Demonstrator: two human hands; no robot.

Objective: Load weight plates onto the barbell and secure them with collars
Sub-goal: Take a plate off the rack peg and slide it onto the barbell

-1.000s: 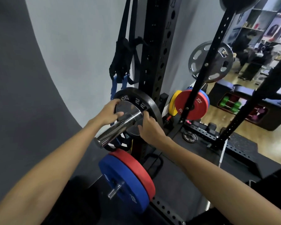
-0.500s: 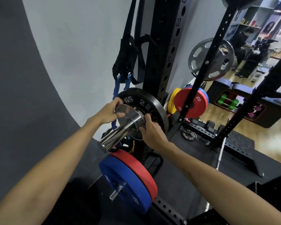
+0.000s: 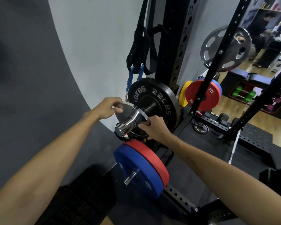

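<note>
Left hand [image 3: 108, 108] pinches the upper left rim of a small silver plate [image 3: 128, 111], thumb and fingers pressed onto the edge. The plate sits threaded on the chrome barbell sleeve [image 3: 126, 126], tilted a little, partway along; a gap of dark sleeve shows between it and the black plate.

Black plate [image 3: 154, 103], marked 10 KGS and 22 LBS, is already seated further in, close against the rack upright [image 3: 172, 46]. Black straps [image 3: 139, 47] hang just beside it.

Right hand [image 3: 154, 127] grips the lower right rim of the same silver plate, fingers curled over the edge. Both hands are closed on it, on opposite sides.

Judgement: the small plate looks light and rigid, bare polished metal, likely slick at the edge. Opposed holds at the rim, as now, should keep it square to the sleeve; if tilted it may bind. Pushing evenly inward until it meets the black plate seems the step in hand.

No collar seen on the sleeve or in either hand. Something dark rings the sleeve tip; cannot tell what it is.

Below, a blue plate [image 3: 135, 172] and a red plate [image 3: 151, 158] sit together on a storage peg. Further right, a red 25 plate [image 3: 203, 96] hangs on the rack, a grey plate [image 3: 224, 49] above it.
</note>
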